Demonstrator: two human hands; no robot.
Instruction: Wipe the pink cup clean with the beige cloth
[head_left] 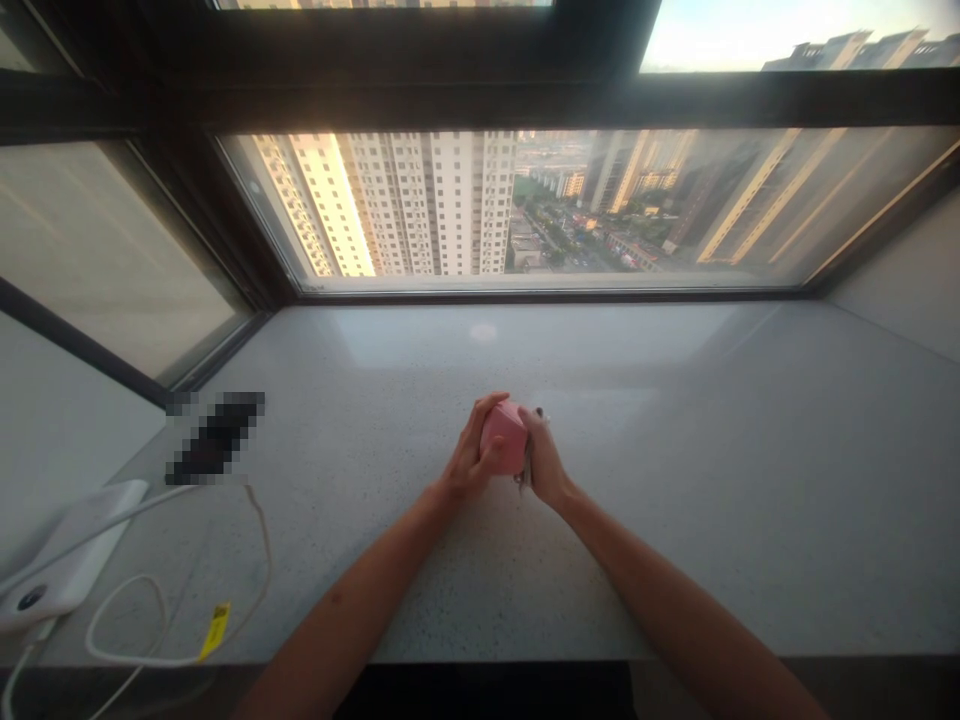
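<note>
While opposite, hands (469, 462) (547, 462) around pink object (507, 440)

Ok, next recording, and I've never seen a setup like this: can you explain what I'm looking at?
There's no machine here, just a person's two bare hands. The single picture comes from a camera worn on the head, looking forward and down.

The left hand and right hand grip a pink, block-shaped object between them. Something small and pale shows by the right hand; I can't tell what.

They are over a pale grey, speckled sill below a dark-framed window. On its left side lie a long white plastic device, a thin white cable with a yellow tag, and a dark item hidden by pixelation.
</note>
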